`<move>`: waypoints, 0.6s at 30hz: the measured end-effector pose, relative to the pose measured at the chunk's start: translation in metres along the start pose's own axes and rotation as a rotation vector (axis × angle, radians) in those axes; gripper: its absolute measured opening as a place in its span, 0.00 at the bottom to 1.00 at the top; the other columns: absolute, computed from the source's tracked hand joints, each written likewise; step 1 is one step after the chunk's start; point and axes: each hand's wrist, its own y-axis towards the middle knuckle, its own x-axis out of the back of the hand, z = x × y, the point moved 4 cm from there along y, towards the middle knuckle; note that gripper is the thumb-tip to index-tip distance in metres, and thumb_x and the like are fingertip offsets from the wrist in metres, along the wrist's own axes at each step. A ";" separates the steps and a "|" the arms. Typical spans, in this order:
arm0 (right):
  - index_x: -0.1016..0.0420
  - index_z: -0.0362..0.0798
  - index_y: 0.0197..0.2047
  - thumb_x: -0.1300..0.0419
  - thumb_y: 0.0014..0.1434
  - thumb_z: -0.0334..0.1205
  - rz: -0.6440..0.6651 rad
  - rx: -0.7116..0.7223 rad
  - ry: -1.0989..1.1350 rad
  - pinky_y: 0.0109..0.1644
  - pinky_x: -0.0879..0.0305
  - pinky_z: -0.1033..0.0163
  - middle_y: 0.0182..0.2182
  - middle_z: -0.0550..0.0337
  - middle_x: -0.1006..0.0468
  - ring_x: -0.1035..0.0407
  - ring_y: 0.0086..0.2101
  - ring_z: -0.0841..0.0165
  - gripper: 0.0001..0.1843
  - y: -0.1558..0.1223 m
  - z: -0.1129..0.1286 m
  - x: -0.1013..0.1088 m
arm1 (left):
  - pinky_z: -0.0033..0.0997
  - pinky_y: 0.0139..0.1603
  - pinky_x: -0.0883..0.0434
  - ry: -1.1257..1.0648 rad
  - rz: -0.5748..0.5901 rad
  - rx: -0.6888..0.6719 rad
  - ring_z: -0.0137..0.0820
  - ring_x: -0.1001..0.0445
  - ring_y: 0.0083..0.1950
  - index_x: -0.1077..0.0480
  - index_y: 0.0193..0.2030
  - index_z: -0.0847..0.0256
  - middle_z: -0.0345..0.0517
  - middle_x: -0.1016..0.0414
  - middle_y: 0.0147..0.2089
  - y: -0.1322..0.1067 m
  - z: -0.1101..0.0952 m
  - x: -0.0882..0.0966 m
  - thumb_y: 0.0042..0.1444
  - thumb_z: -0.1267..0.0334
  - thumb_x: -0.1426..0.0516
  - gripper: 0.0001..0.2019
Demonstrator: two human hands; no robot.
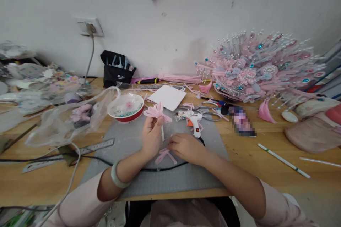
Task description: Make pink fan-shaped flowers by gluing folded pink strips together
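My left hand is closed around a pink fuzzy pipe-cleaner flower, its loops rising above thumb and fingertips. Below that flower hangs a thin pale strip. My right hand is low over the grey cutting mat, fingers curled together; what they hold, if anything, is hidden. Just beside its fingertips a pink pipe-cleaner bow lies on the mat. Behind the right hand rests a white hot glue gun, with scissors next to it.
A red-rimmed bowl of small beads stands left of my hands. A black cable crosses the mat. At the back right sits a large pink beaded headdress. A phone, marker and metal ruler lie around.
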 end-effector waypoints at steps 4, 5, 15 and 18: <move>0.28 0.43 0.36 0.48 0.56 0.35 -0.008 -0.056 0.088 0.40 0.41 0.64 0.33 0.55 0.28 0.35 0.36 0.67 0.09 -0.003 -0.005 0.001 | 0.25 0.39 0.37 0.032 -0.012 0.002 0.27 0.32 0.35 0.30 0.35 0.60 0.39 0.28 0.34 0.003 0.001 0.002 0.49 0.63 0.44 0.06; 0.28 0.42 0.35 0.48 0.56 0.34 -0.006 -0.077 0.104 0.39 0.41 0.64 0.32 0.54 0.28 0.35 0.35 0.68 0.08 -0.004 -0.006 0.001 | 0.25 0.39 0.37 0.030 -0.014 0.004 0.28 0.31 0.35 0.30 0.35 0.60 0.39 0.28 0.33 0.003 0.001 0.002 0.49 0.63 0.44 0.06; 0.30 0.44 0.26 0.45 0.52 0.39 -0.314 -0.675 1.004 0.28 0.40 0.69 0.20 0.64 0.31 0.37 0.22 0.75 0.08 -0.015 -0.042 0.019 | 0.25 0.39 0.36 -0.021 -0.056 -0.006 0.27 0.32 0.36 0.30 0.34 0.59 0.39 0.28 0.34 0.002 -0.001 0.002 0.48 0.64 0.43 0.05; 0.30 0.44 0.27 0.42 0.51 0.42 -0.435 -0.734 1.540 0.30 0.36 0.70 0.25 0.62 0.28 0.35 0.23 0.77 0.09 -0.017 -0.044 0.020 | 0.25 0.41 0.36 0.006 -0.025 -0.017 0.27 0.32 0.36 0.30 0.34 0.59 0.39 0.28 0.33 0.001 0.000 0.001 0.48 0.65 0.43 0.05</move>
